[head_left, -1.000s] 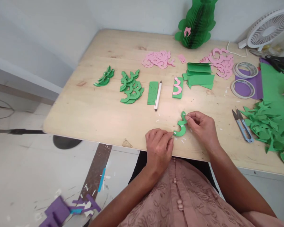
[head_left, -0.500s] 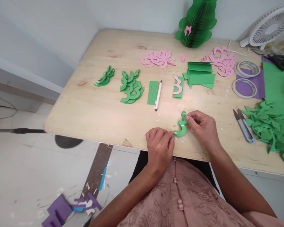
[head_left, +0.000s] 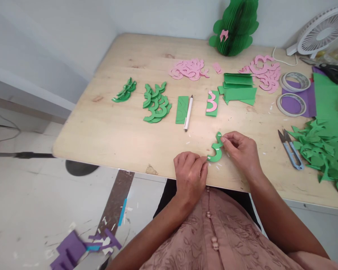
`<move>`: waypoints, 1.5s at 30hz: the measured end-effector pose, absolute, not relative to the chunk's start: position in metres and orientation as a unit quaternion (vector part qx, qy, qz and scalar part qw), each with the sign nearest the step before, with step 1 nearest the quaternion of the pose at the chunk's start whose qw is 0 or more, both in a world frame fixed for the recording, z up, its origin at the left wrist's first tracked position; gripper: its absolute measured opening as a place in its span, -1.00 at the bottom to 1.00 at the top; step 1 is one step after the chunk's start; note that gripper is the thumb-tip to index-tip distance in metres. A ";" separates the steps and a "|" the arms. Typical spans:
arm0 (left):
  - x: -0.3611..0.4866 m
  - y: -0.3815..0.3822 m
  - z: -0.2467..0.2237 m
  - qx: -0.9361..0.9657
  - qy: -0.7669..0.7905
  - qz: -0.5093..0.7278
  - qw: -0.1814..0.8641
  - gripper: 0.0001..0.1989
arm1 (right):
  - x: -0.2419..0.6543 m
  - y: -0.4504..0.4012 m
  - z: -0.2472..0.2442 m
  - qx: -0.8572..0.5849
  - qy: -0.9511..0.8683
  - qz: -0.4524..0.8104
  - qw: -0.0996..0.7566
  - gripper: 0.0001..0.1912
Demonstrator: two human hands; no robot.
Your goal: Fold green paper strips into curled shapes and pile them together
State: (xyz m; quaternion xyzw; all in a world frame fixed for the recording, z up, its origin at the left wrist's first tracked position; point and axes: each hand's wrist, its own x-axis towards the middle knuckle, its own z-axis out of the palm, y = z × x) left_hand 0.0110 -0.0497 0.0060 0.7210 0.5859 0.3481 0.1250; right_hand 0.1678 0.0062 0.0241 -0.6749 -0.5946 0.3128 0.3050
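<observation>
A wavy green paper cutout [head_left: 218, 154] with small white strips stuck on it lies near the table's front edge. My right hand [head_left: 243, 153] pinches its upper right end between thumb and fingertips. At its lower left end, my left hand [head_left: 190, 173] has curled fingers closed on the tip. Tiny white slivers are scattered around the cutout. Beyond it lie a white pen [head_left: 188, 113], a green paper rectangle [head_left: 181, 110] with a traced outline, and another green rectangle [head_left: 215, 109] with a pink wavy cutout [head_left: 212, 102] on top.
Green cutouts [head_left: 157, 107] and pink cutouts [head_left: 189, 70] lie in piles farther back. To the right are blue-handled thread snips [head_left: 294, 152], green scraps [head_left: 312, 144] and tape rolls [head_left: 279, 105]. A green honeycomb paper tree [head_left: 233, 30] and white fan [head_left: 321, 33] stand at the back.
</observation>
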 end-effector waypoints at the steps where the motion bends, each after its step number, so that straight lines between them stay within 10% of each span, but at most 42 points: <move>1: 0.011 -0.050 0.006 0.722 0.586 0.348 0.123 -0.90 | 0.168 0.006 0.024 -0.675 -0.596 0.311 0.305 -0.78; 45: 0.004 -0.068 -0.009 0.812 0.473 0.334 0.067 -0.73 | 0.168 0.007 0.023 -0.673 -0.596 0.315 0.305 -0.78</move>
